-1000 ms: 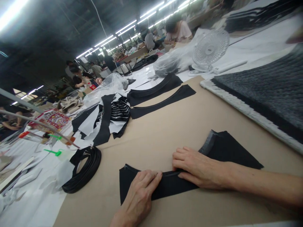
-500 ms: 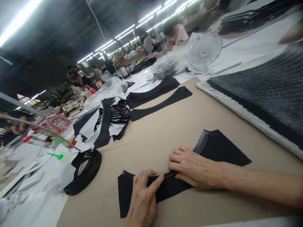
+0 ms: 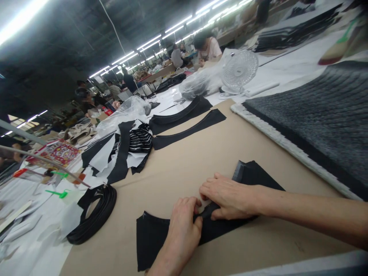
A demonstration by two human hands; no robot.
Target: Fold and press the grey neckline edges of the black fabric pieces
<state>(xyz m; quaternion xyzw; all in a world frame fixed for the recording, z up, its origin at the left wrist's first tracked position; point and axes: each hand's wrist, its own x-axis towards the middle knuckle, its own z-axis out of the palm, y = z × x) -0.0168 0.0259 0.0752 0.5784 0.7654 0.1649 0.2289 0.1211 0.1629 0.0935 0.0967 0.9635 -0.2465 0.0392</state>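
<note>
- Pinching a raised fold in the black fabric piece (image 3: pixel 152 237), both hands meet near its middle, on the near part of the tan paper-covered table (image 3: pixel 201 153).
- Left hand (image 3: pixel 184 226): fingers curled tight, tips closed on the fold, heel of the hand resting on the cloth.
- Right hand (image 3: pixel 230 197): fingers bent, thumb and forefinger nipped on the same fold, just beside the left fingertips. The forearm comes in from the right edge.
- The fabric lies flat either side of the hands. Its far right end is turned up, showing a greyer edge.
- Black coiled cord (image 3: pixel 92 214): to the left, well apart, at the paper's edge.
- Two long black curved strips (image 3: pixel 186 124) lie farther up the table, with striped cloth (image 3: pixel 140 140) beside them.
- Grey textured mat (image 3: pixel 316 115) to the right, with a white fan (image 3: pixel 238 71) beyond it.
</note>
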